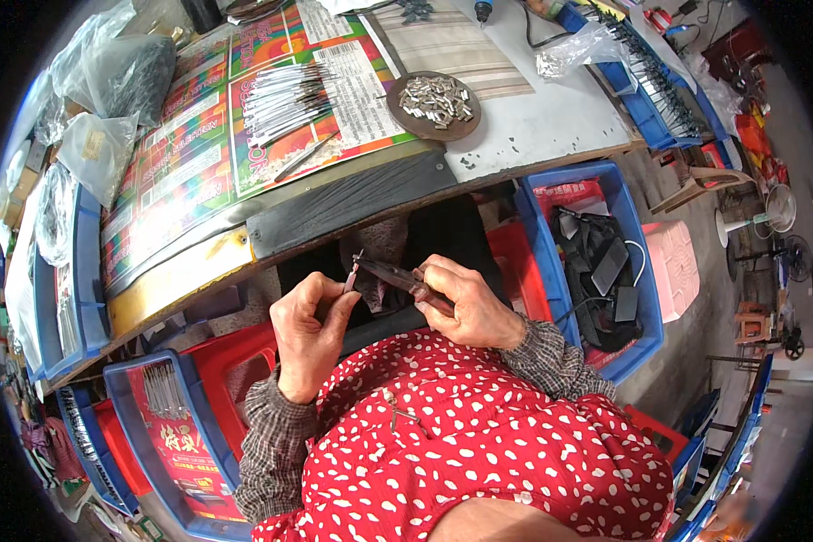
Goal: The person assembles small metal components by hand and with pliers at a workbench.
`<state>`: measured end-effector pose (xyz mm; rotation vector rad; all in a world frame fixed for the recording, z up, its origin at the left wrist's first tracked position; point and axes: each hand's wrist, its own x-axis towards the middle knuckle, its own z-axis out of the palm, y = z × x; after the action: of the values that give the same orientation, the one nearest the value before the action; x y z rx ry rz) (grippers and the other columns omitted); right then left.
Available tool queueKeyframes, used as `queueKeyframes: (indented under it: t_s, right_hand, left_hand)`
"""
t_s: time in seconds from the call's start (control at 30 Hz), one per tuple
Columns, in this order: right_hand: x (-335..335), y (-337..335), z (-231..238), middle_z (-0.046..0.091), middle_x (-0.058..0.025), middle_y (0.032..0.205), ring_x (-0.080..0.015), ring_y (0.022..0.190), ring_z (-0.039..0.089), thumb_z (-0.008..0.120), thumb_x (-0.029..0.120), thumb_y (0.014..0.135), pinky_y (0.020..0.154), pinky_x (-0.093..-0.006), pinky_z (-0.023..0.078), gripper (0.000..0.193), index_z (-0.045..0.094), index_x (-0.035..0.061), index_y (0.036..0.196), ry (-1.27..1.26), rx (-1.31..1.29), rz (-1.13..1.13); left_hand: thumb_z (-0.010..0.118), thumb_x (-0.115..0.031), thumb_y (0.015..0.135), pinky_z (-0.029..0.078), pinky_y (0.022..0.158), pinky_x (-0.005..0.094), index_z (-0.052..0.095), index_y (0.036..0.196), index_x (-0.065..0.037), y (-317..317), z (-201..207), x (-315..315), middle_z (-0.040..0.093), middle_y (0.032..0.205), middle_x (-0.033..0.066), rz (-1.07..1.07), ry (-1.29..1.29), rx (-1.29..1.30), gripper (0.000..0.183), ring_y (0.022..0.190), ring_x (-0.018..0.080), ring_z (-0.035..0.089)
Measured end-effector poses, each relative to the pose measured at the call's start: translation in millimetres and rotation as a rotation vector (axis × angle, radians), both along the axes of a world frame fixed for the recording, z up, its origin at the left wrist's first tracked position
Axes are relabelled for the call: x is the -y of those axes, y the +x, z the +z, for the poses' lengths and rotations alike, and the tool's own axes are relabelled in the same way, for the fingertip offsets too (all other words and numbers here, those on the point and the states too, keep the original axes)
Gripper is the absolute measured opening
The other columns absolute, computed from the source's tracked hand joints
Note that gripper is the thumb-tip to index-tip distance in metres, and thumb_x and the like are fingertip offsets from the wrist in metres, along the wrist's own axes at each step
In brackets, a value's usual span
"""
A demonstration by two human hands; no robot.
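Close over my lap, my left hand (309, 330) pinches a thin, pale stick-like piece (351, 278) between thumb and fingertips, its metal-looking tip pointing up. My right hand (470, 305) is closed around the handles of dark pliers (390, 274). The jaws reach left to the upper end of the piece; whether they grip it is too small to tell. Ahead on the bench lies a bundle of slim white rods (275, 104) with dark ends. To its right stands a round brown dish (458, 132) heaped with small metallic pieces.
The bench edge (352, 203) runs just beyond my hands. A slender pointed tool (303, 160) lies near it. Blue crates stand at both sides: one at right (649, 339) with dark bags and devices, one at left (122, 425) with metal rods. Plastic bags (117, 72) crowd the far left.
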<state>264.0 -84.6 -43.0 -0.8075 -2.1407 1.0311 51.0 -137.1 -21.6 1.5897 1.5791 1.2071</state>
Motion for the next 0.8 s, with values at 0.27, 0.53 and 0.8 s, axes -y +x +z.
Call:
queueKeyframes:
  t_s: [0.27,0.53,0.8]
  right_hand:
    - [3,-7,7,0.049,-0.016,0.08,-0.0353,0.073,0.053,0.059,-0.001,0.073,0.063,-0.0406,0.043,0.015,0.048,-0.0028,0.083,-0.061,0.019,-0.046]
    - [3,-11,1,0.05,-0.0151,0.088,-0.0328,0.083,0.053,0.064,0.002,0.07,0.071,-0.0389,0.044,0.021,0.052,-0.0024,0.086,-0.059,0.004,-0.114]
    - [-4,1,13,0.051,-0.0143,0.097,-0.0273,0.092,0.053,0.069,0.003,0.069,0.078,-0.034,0.043,0.018,0.059,-0.0028,0.083,0.02,-0.046,-0.164]
  left_hand:
    - [0.069,0.001,0.074,0.039,0.049,0.0306,0.052,0.073,0.0,18,-8,-7,0.05,0.063,0.013,0.201,0.283,-0.239,0.017,0.052,0.0245,0.049]
    - [0.068,0.002,0.075,0.041,0.051,0.0297,0.055,0.075,0.0,15,-8,-15,0.052,0.065,0.0108,0.215,0.308,-0.296,0.013,0.054,0.0217,0.05]
    - [0.068,-0.003,0.079,0.038,0.053,0.0232,0.059,0.078,0.001,3,-2,-4,0.055,0.063,0.003,0.161,0.081,-0.021,0.009,0.059,0.0062,0.046]
